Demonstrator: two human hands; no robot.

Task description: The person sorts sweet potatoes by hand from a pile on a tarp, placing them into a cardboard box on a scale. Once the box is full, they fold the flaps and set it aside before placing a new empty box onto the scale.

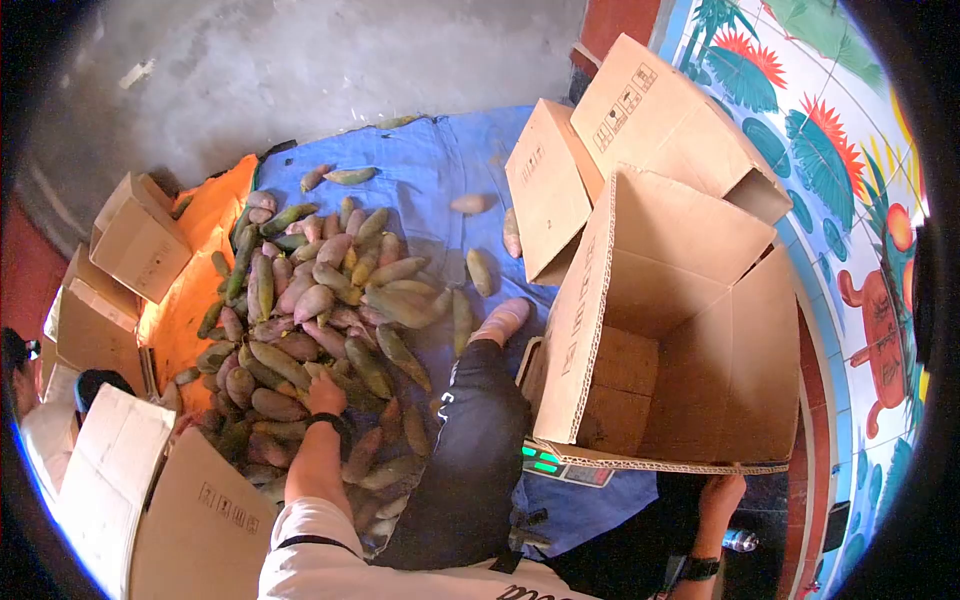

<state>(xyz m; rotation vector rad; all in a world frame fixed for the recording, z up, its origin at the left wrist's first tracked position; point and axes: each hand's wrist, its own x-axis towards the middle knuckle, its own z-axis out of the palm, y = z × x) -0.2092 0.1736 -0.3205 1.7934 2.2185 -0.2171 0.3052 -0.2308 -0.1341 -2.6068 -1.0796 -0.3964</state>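
Blue tarp (pixel 440 160) | green-purple produce (pixel 300 300) (heaped) | left hand (pixel 325 395): grip unclear | right hand (pixel 722 492) grips box (pixel 690 300)

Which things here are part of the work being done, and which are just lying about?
In use: pile of long green-purple produce under the left hand; open cardboard box with the right hand at its rim; scale beneath the box.
Lying about: spare boxes; stray pieces on the blue tarp; orange sheet; a second person at the left edge.

I see a grey concrete floor (pixel 300 70), partly covered by a blue tarp (pixel 440 160) and an orange sheet (pixel 200 250). A flower-painted wall (pixel 840 150) stands on the right.
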